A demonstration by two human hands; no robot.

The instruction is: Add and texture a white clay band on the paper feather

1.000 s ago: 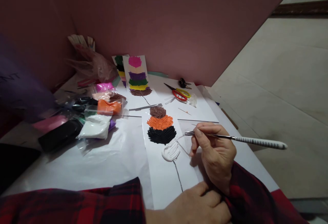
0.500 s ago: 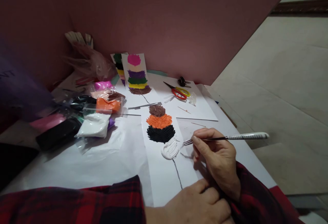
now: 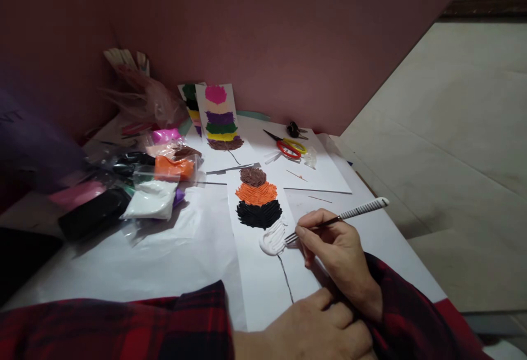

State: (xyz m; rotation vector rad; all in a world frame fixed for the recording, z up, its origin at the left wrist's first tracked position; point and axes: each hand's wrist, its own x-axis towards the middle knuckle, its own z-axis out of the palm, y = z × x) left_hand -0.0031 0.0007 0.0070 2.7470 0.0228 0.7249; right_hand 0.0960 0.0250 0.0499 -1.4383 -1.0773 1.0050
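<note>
My right hand [image 3: 335, 250] is closed around a small fork [image 3: 335, 220] with a patterned white handle. Its tines touch the right edge of a white clay patch [image 3: 274, 238] on a white card [image 3: 259, 288]. Above that patch, textured black clay [image 3: 259, 214], orange clay [image 3: 256, 192] and brown clay [image 3: 252, 176] form a feather shape, with a dark drawn stem [image 3: 285, 280] below. My left hand [image 3: 317, 330] lies across the card's lower end, fingers curled and their tips hidden.
Clay packets [image 3: 152, 201] in several colours lie on the left. Scissors [image 3: 288, 147], keys [image 3: 294, 130] and a thin stick [image 3: 320, 198] lie beyond my right hand. A finished-looking striped card [image 3: 224, 157] leans at the back, near the pink wall [image 3: 263, 41].
My right hand has moved left and slightly down, bringing the fork's tines from beside the white clay onto its edge. The fork's handle end tilts higher. My left hand stays in place.
</note>
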